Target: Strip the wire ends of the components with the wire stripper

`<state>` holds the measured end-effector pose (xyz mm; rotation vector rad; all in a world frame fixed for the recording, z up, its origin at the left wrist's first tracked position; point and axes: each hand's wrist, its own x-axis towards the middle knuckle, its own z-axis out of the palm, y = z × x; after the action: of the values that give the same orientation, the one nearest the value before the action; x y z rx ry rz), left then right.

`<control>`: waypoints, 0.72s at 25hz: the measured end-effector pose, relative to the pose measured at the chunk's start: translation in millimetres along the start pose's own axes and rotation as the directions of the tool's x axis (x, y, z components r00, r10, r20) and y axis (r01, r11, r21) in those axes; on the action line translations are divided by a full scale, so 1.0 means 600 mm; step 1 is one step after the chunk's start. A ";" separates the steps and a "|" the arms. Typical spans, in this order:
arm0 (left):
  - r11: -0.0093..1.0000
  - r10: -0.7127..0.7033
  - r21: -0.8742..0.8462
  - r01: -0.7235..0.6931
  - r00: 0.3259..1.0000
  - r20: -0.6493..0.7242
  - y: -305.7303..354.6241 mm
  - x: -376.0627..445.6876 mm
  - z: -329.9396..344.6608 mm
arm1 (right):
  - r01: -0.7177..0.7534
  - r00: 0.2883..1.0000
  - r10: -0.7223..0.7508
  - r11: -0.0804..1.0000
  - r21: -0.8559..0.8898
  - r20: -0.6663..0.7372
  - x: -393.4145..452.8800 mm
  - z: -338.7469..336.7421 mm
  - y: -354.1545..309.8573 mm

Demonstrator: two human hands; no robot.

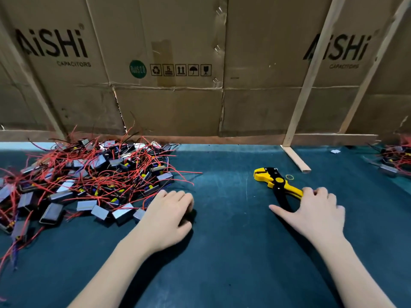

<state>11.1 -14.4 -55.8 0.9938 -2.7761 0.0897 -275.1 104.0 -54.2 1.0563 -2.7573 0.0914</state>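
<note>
While right hand (318, 215) fingers (311, 193) curl over the wire stripper (277, 181) handles, left hand (169, 211) rests fisted.

Left hand (169, 211) fisted; right hand (317, 211) curls over wire stripper (274, 180).

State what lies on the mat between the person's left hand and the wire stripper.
Nothing: the head view shows only bare green mat between the left hand and the wire stripper, whose yellow handle the right hand grips.
</note>
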 end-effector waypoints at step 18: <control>0.362 -0.422 -0.932 0.023 0.895 -0.142 0.061 0.004 -0.005 | -0.405 0.866 -0.368 -0.117 0.907 0.339 -0.001 -0.019 -0.016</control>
<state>-13.2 12.6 -52.4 0.8500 -1.7585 -1.0967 -266.3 98.8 -43.3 1.2849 -2.6232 2.8397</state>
